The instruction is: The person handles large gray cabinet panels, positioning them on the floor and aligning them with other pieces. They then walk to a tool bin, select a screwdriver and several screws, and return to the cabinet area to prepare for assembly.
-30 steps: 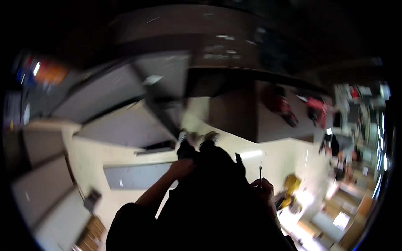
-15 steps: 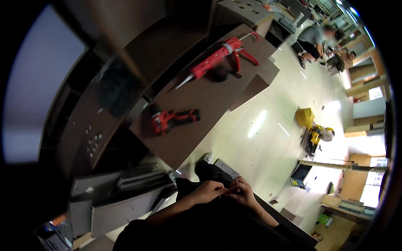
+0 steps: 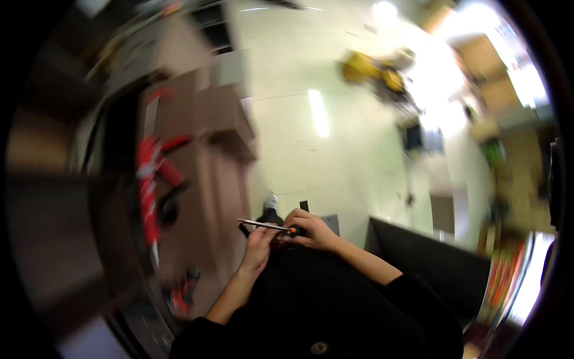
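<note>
Head view, heavy motion blur toward the rim; centre is readable.

Screwdriver point(image 3: 267, 225): thin metal shaft lying roughly level, tip pointing to the person's left, dark handle with an orange band at the right end. It sits in front of the person's dark torso, above the lap, over the pale floor point(image 3: 311, 155).

Right hand point(image 3: 311, 230): fingers curled shut around the screwdriver handle; the handle is mostly buried in the fist, only the orange band and a dark stub show at the thumb side. The shaft comes out of this fist to the left.

Left hand point(image 3: 258, 245): just below and left of the screwdriver shaft, fingers bent upward and closed toward it. Fingertips meet the shaft near its middle or lie right under it; blur prevents telling whether they pinch the shaft or something small against it. The tip of the shaft sticks out past this hand to the left.

Both hands touch or nearly touch each other beneath the screwdriver.

Left of the screwdriver: a brown table point(image 3: 203, 179), badly smeared. On it a red caulking gun point(image 3: 149, 179), lying lengthwise, well apart from the hands. Lower on the same table, a small red and black tool point(image 3: 179, 293), blurred, type not clear.

Right of the screwdriver, a dark flat panel point(image 3: 430, 263) beside the right forearm. Far above, a yellow machine point(image 3: 376, 72) on the floor.
</note>
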Available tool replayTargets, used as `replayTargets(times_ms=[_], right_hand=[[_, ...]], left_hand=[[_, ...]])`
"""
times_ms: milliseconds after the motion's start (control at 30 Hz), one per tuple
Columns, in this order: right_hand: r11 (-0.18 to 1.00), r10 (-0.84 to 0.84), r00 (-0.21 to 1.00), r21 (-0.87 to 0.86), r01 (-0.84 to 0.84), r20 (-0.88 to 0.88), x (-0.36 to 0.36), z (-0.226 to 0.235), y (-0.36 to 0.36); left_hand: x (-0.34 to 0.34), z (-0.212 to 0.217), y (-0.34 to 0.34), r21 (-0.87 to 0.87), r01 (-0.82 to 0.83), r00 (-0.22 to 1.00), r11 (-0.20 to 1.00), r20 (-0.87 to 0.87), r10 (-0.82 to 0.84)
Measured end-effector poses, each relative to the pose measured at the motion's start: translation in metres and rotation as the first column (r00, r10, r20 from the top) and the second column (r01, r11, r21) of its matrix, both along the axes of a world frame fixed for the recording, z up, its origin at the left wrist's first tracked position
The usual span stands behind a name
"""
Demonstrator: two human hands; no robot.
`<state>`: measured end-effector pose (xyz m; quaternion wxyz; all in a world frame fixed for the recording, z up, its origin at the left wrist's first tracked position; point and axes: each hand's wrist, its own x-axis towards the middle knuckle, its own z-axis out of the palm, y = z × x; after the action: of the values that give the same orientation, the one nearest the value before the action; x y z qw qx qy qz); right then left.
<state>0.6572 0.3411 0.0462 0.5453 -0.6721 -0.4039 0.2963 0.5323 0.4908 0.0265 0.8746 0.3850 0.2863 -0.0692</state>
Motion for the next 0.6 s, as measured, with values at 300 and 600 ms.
replayTargets(times_ms=[300,600], right_hand=[[0.038,-0.796,0.466,-0.737,0.675,0.387,-0.019,-0.174,-0.262],[0.053,-0.982,-0.190,-0.975,-0.216,-0.011,-0.151,-0.202,-0.185]], left_hand=[[0.256,-0.005,0.005,-0.077,0.487,0.873,0.870,0.025,-0.487],[0.476,-0.081,0.032,0.172,0.815,0.578,0.554,-0.155,-0.801]])
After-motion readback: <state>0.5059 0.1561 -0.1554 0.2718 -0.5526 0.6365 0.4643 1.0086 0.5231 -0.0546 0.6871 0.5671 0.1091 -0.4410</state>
